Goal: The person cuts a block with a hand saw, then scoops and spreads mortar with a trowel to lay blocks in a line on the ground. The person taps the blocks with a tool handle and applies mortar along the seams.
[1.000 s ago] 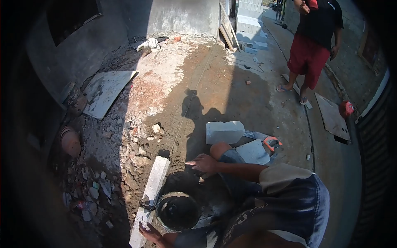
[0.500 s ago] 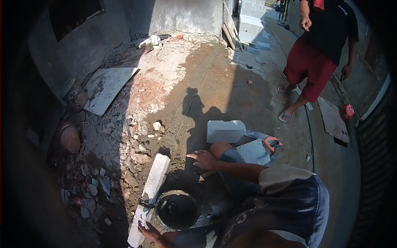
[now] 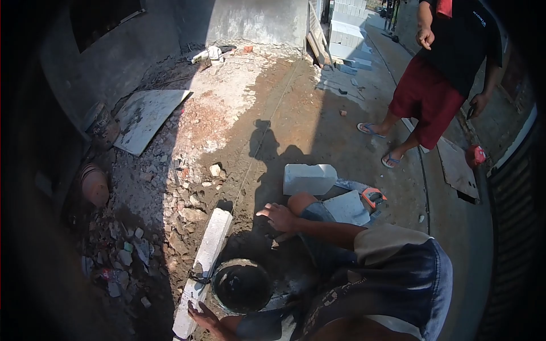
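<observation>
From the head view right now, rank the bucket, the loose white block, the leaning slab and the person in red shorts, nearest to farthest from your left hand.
1. Bucket: just right of the left hand, at the frame bottom.
2. White block: up and right, beyond the knee.
3. Slab: upper left, by the wall.
4. Person in red shorts: top right, farthest.

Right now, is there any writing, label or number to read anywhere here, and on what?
Only one text shows: small white lettering on the chest of the black shirt of the person standing at upper right, too small and blurred to read. The white block, the bucket and the saw show none.
</observation>
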A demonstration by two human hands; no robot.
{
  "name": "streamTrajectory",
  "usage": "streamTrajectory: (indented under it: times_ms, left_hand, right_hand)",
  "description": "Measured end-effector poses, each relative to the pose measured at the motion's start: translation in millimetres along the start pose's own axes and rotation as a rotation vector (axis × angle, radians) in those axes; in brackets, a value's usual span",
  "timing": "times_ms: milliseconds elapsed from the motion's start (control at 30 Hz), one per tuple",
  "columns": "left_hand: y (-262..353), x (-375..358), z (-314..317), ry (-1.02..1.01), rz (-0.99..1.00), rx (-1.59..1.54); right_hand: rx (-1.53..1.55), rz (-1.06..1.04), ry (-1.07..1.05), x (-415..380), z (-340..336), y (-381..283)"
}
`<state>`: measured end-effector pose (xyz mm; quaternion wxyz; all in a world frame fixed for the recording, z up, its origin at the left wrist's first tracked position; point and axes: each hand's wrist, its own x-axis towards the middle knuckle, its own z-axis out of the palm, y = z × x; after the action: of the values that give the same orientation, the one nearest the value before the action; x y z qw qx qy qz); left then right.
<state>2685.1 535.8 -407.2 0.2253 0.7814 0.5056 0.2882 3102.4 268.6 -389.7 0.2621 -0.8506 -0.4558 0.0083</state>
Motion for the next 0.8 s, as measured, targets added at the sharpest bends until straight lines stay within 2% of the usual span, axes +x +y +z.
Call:
streamTrajectory:
  times_ms: [100,200,300,400,500,600,800]
  left_hand:
    - [-7.9,0.4,2.8,0.025,0.012,-0.049]
    - [-10.6,-1.0,2.8,0.014,-0.013,-0.038]
    - [-8.4,-0.5,0.2,0.0,-0.023,0.002]
    - [-8.0,-0.1,0.5,0.004,-0.024,0.016]
    - [-6.2,-0.9,-0.9,0.014,-0.043,0.002]
    - [-2.2,-1.4,-0.8,0.017,-0.032,-0.016]
    - [8.8,-1.7,-7.8,-0.028,-0.073,0.027]
  right_hand:
    - [0.005,0.07,-0.273,4.3,-5.2,0.3]
    - [-0.002,0.043,-0.349,5.0,-5.8,3.2]
    - [-0.046,0.039,-0.094,-0.8,-4.8,-5.0]
    - [-0.063,0.03,-0.047,-1.3,-9.0,-9.8]
    - [0.047,-0.008,-0.107,0.9,-9.4,-7.7]
    - [0.079,0.119,-0.209,1.1,-13.1,-9.5]
    - [0.077,0.074,-0.2,0.6,-5.4,-2.5]
